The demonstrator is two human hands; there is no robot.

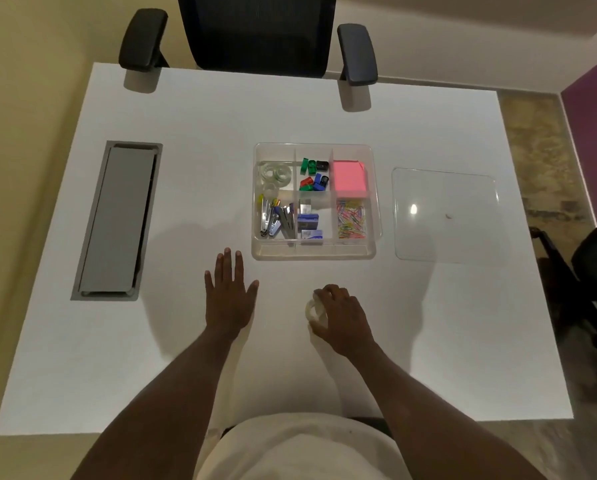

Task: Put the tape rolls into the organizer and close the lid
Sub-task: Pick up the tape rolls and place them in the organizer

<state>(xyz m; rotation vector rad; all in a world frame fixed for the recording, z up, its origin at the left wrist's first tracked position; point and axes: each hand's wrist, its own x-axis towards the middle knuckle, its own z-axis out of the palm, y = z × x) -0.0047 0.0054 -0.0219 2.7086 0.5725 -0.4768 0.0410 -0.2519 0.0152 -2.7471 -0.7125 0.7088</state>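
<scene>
A clear plastic organizer (376, 216) with several compartments stands in the middle of the white table. Its top-left compartment holds clear tape rolls (275, 175). The clear lid (444, 237) lies flat on the table to the right of the organizer, apart from it. My right hand (340, 315) grips a clear tape roll (313, 310) on the table, in front of the organizer. My left hand (228, 294) rests flat on the table with fingers spread, just left of the organizer's near corner.
The other compartments hold coloured sharpeners, pink sticky notes, staplers, staple boxes and paper clips. A grey cable tray cover (117, 220) is set into the table at the left. A black office chair (255, 32) stands at the far edge, another chair (594, 271) at the right.
</scene>
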